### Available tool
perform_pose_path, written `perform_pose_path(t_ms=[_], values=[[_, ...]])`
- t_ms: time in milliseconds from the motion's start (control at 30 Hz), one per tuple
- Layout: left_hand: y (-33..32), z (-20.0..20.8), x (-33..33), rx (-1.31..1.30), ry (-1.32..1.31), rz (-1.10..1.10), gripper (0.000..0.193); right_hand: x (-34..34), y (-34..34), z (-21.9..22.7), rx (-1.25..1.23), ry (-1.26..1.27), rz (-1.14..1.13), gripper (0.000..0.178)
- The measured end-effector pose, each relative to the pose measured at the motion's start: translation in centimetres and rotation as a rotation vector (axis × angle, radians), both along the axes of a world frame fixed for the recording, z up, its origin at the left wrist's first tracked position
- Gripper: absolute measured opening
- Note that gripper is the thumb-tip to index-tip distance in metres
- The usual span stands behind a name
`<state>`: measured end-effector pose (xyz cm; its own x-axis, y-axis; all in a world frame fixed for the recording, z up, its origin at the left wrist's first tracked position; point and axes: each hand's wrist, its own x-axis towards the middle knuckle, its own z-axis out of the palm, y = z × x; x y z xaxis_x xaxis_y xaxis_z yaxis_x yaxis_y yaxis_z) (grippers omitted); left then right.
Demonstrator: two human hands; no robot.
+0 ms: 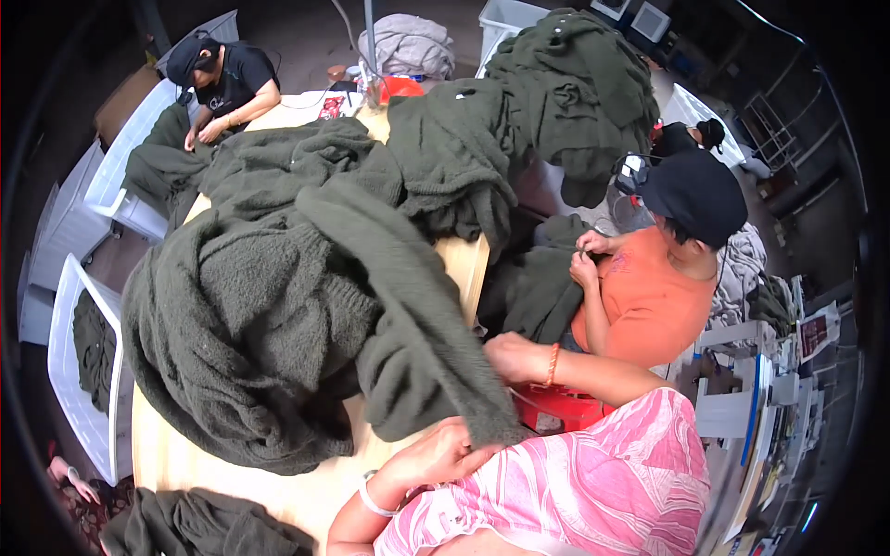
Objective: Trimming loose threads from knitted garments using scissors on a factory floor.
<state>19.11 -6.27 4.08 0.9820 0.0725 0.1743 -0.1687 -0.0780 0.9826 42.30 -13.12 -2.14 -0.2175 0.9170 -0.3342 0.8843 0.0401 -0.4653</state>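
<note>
A dark green knit sweater lies partly on the table, one long sleeve stretched toward me and slightly blurred. My left hand, with a white bangle at the wrist, is closed at the sleeve's near end; the cloth covers some of its fingertips. On the sleeve's right side, my right hand is closed at its edge, an orange beaded bracelet on that wrist. Left of the sleeve, more dark green knitwear lies bunched in a big heap.
The pale wooden table carries further green garments. Close on my right, a person in orange handles green cloth; another in black works at the far left. White bins stand along the left.
</note>
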Motion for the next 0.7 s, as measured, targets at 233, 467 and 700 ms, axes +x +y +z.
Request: perform_pose_path(t_ms=[233, 467, 700], values=[[2.4, -1.8, 4.7, 0.175, -0.069, 0.363, 0.019, 8.6, 4.2, 8.1, 0.607, -0.115, -0.155, 0.041], [7.3, -1.4, 8.8, 0.021, -0.171, 0.635, 0.028, 30.9, 15.5, 14.1, 0.822, -0.272, -0.309, 0.042], [12.2, -2.5, -1.0, 0.567, -0.075, 1.556, 0.039, 27.2, 26.5, 14.5, 0.478, 0.045, -0.718, 0.025]])
